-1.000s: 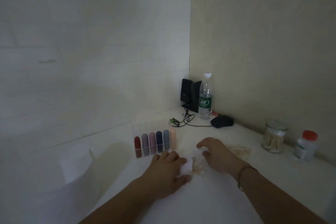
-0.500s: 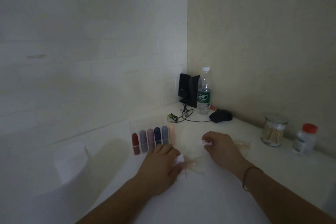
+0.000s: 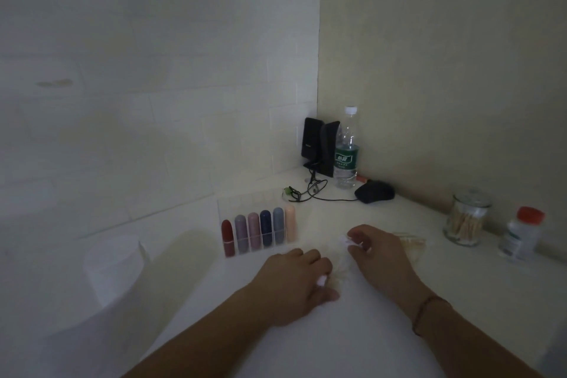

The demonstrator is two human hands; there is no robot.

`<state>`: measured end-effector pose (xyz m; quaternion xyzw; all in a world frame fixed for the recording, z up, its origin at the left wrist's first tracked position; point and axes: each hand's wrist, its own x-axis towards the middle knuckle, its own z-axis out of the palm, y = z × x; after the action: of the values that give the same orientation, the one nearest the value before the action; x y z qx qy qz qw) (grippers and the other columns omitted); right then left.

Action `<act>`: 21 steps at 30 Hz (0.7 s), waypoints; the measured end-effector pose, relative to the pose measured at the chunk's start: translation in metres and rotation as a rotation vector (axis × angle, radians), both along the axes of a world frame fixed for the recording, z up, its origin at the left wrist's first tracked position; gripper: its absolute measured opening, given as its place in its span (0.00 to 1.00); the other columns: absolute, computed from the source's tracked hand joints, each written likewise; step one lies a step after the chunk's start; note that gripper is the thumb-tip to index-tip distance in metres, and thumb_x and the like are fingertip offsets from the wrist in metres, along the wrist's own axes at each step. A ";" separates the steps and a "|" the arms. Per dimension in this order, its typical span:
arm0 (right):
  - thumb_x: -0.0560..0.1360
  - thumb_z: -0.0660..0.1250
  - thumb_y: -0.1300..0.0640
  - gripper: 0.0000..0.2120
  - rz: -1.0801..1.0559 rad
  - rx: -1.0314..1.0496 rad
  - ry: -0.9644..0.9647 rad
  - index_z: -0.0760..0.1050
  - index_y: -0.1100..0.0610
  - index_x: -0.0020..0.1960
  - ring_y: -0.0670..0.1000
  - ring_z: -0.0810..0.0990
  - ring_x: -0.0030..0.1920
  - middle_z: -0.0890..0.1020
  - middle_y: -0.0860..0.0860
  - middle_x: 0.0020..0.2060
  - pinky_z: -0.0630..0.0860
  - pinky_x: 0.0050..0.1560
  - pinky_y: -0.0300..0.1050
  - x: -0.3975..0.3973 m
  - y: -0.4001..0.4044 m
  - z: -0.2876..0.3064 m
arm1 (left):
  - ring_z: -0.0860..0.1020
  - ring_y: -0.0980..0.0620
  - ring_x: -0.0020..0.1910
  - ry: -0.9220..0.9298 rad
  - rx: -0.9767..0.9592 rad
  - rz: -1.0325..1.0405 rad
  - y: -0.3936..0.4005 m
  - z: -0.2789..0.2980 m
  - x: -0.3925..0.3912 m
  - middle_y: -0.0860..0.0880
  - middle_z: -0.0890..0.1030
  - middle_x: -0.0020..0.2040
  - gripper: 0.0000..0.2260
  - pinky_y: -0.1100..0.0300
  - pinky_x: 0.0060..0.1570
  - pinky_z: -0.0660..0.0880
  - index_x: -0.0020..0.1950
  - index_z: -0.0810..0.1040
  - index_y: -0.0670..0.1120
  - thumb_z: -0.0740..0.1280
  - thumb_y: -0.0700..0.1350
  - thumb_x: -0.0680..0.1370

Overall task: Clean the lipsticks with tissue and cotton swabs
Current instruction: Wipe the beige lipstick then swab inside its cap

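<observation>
Dimly lit as the scene was, both hands sat low on the white tabletop, close together and just in front of the clear acrylic organiser holding a row of six upright lipsticks in red, grey-lilac, pink, navy, slate blue and pale peach. The left hand lay knuckles-up with its fingers curled, and a small white wad of tissue showed at its fingertips, apparently pinched there. The right hand was curled too, thumb and forefinger nipping a second small white scrap of tissue. Between the two hands lay a crumpled, thin, see-through wrapper, too faint to make out clearly. The lipsticks stood ahead of the hands and slightly to the left, long axes vertical, the row running from the red one nearest the left to the peach one nearest the right; the left hand was the closer of the two, just short of the organiser's front edge, so a reach for a tube would probably fall to it, lifting straight up out of the slot. A round glass jar of wooden cotton swabs stood well off to the right, nearer the right hand, beside a small white bottle with a red cap. A large white tissue roll stood at the left. Farther back were a clear water bottle with a green label, black speakers and a black mouse
</observation>
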<state>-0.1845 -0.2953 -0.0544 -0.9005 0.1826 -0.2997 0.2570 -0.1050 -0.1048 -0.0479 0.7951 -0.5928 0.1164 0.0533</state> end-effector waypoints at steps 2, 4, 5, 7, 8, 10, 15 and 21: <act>0.74 0.70 0.57 0.05 0.011 0.028 -0.033 0.79 0.55 0.49 0.43 0.76 0.37 0.81 0.48 0.40 0.67 0.41 0.30 -0.003 0.002 0.001 | 0.75 0.46 0.47 -0.016 -0.005 -0.027 0.000 0.003 -0.003 0.50 0.76 0.51 0.15 0.52 0.43 0.74 0.57 0.70 0.51 0.53 0.59 0.81; 0.73 0.71 0.58 0.05 0.019 0.084 -0.061 0.79 0.52 0.48 0.39 0.76 0.37 0.81 0.47 0.40 0.67 0.38 0.24 -0.006 0.004 0.001 | 0.76 0.43 0.46 -0.063 0.008 -0.026 -0.003 0.005 -0.006 0.47 0.77 0.51 0.13 0.51 0.41 0.74 0.59 0.70 0.48 0.53 0.54 0.83; 0.72 0.72 0.59 0.06 0.026 0.131 -0.080 0.78 0.51 0.48 0.39 0.76 0.38 0.81 0.46 0.40 0.68 0.38 0.24 -0.008 0.005 0.001 | 0.77 0.41 0.46 -0.082 0.035 -0.008 -0.005 0.005 -0.008 0.45 0.77 0.51 0.12 0.51 0.40 0.72 0.60 0.69 0.46 0.53 0.50 0.83; 0.72 0.73 0.59 0.07 0.041 0.218 -0.125 0.77 0.50 0.46 0.40 0.77 0.39 0.81 0.45 0.39 0.69 0.39 0.24 -0.010 0.008 0.003 | 0.77 0.38 0.45 -0.109 0.107 0.045 -0.010 0.006 -0.013 0.41 0.76 0.51 0.10 0.50 0.37 0.68 0.62 0.68 0.42 0.54 0.44 0.83; 0.72 0.73 0.59 0.07 0.048 0.250 -0.135 0.77 0.50 0.46 0.40 0.78 0.39 0.80 0.44 0.38 0.70 0.39 0.24 -0.010 0.008 0.002 | 0.77 0.37 0.45 -0.113 0.136 0.059 -0.012 0.007 -0.015 0.41 0.76 0.51 0.10 0.50 0.37 0.67 0.62 0.68 0.41 0.54 0.43 0.82; 0.71 0.74 0.58 0.07 0.046 0.310 -0.145 0.78 0.50 0.46 0.40 0.79 0.39 0.81 0.44 0.38 0.70 0.39 0.23 -0.011 0.007 0.001 | 0.77 0.37 0.45 -0.083 0.163 0.067 -0.012 0.009 -0.013 0.40 0.76 0.51 0.10 0.49 0.39 0.69 0.62 0.67 0.40 0.54 0.42 0.83; 0.69 0.75 0.64 0.10 0.157 0.558 -0.244 0.79 0.51 0.45 0.46 0.81 0.35 0.83 0.48 0.35 0.75 0.38 0.38 -0.014 0.015 0.015 | 0.75 0.47 0.38 0.466 -0.242 0.216 -0.010 0.011 0.002 0.43 0.76 0.43 0.08 0.58 0.37 0.70 0.55 0.69 0.43 0.55 0.47 0.83; 0.69 0.74 0.61 0.08 0.160 0.447 -0.341 0.78 0.49 0.40 0.40 0.80 0.36 0.82 0.44 0.34 0.73 0.39 0.30 -0.005 0.054 0.032 | 0.78 0.47 0.38 1.528 -0.880 0.354 -0.034 0.018 -0.007 0.42 0.79 0.40 0.11 0.57 0.33 0.74 0.52 0.77 0.41 0.57 0.44 0.83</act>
<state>-0.1897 -0.2412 -0.0220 -0.7696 0.1267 -0.3779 0.4989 -0.1119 -0.1389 -0.0303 0.6431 -0.1663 -0.2211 0.7141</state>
